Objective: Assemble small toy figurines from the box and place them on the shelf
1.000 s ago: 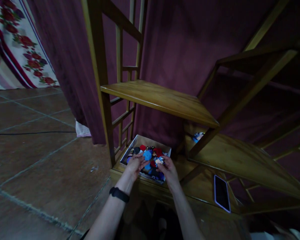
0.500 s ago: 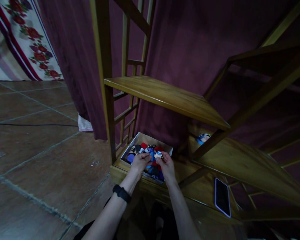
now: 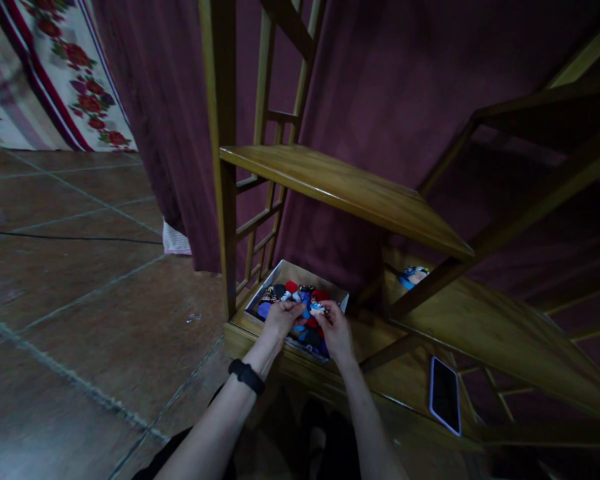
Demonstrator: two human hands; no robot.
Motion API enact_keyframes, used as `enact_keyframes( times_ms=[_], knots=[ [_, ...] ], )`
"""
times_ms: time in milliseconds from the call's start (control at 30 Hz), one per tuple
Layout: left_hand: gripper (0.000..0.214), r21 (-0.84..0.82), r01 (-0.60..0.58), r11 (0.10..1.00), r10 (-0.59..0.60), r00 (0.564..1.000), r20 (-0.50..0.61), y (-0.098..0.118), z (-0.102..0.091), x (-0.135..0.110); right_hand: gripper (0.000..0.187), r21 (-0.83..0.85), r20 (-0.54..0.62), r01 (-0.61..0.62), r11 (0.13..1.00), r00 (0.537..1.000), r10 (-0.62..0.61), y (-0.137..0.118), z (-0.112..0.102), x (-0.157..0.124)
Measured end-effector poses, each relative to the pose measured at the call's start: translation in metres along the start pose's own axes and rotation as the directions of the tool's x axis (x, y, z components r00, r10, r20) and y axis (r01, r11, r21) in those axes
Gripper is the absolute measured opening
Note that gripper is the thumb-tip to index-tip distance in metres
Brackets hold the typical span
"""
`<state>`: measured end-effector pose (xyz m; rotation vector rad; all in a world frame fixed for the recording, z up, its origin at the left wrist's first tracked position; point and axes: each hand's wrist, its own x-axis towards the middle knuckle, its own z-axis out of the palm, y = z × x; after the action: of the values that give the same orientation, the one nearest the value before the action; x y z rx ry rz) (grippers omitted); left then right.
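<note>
A shallow grey box (image 3: 280, 271) full of small colourful toy figures (image 3: 294, 291) sits on the lowest board of a wooden shelf unit (image 3: 350, 193). Both my hands are over the box. My left hand (image 3: 281, 318), with a black band on its wrist, has curled fingers among the figures. My right hand (image 3: 336, 329) pinches a small blue and white figure (image 3: 316, 307) between fingertips. What the left fingers hold is too small to name.
A phone in a pale case (image 3: 445, 395) lies on the bottom board to the right. Another blue figure (image 3: 413, 275) rests on the middle shelf. Dark red curtain (image 3: 380, 100) hangs behind. Brown tiled floor (image 3: 80, 300) and a black cable (image 3: 70, 237) lie left.
The view has shifted, moving the shelf and box slightly right and up in frame. Both hands have crept a little further into the box, staying close together over the figures.
</note>
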<state>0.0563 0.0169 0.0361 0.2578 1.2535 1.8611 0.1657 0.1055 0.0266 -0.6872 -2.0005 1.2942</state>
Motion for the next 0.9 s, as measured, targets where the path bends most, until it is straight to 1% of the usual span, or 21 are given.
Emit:
enact_keyframes(
  times_ms=[267, 400, 533, 600, 733, 900],
  knots=[
    [0.031, 0.117, 0.0, 0.993, 0.0, 1.0, -0.006, -0.002, -0.003, 0.004, 0.023, 0.073, 0.047, -0.058, 0.996, 0.997, 0.055, 0.005, -0.003, 0.0],
    [0.03, 0.129, -0.005, 0.992, 0.006, 1.0, -0.004, -0.004, -0.003, 0.006, 0.024, 0.093, 0.058, -0.082, 0.992, 0.995, 0.077, 0.007, -0.002, -0.001],
    [0.03, 0.108, -0.012, 0.994, 0.013, 1.0, -0.007, -0.006, -0.003, 0.007, 0.024, 0.098, 0.05, -0.075, 0.992, 0.996, 0.07, 0.011, -0.001, 0.001],
    [0.029, 0.072, 0.011, 0.997, -0.012, 1.0, 0.01, -0.006, -0.004, 0.006, 0.024, 0.074, 0.05, -0.065, 0.995, 0.997, 0.061, 0.013, -0.002, 0.002],
    [0.03, 0.011, 0.109, 0.994, -0.11, 0.993, 0.046, -0.002, -0.006, 0.004, 0.023, -0.035, 0.073, -0.011, 0.999, 0.997, 0.014, 0.012, -0.007, 0.002],
    [0.024, -0.021, 0.16, 0.987, -0.159, 0.987, 0.035, 0.001, -0.008, 0.001, 0.019, -0.17, 0.116, 0.04, 0.985, 0.993, -0.021, 0.003, -0.01, -0.001]
  ],
)
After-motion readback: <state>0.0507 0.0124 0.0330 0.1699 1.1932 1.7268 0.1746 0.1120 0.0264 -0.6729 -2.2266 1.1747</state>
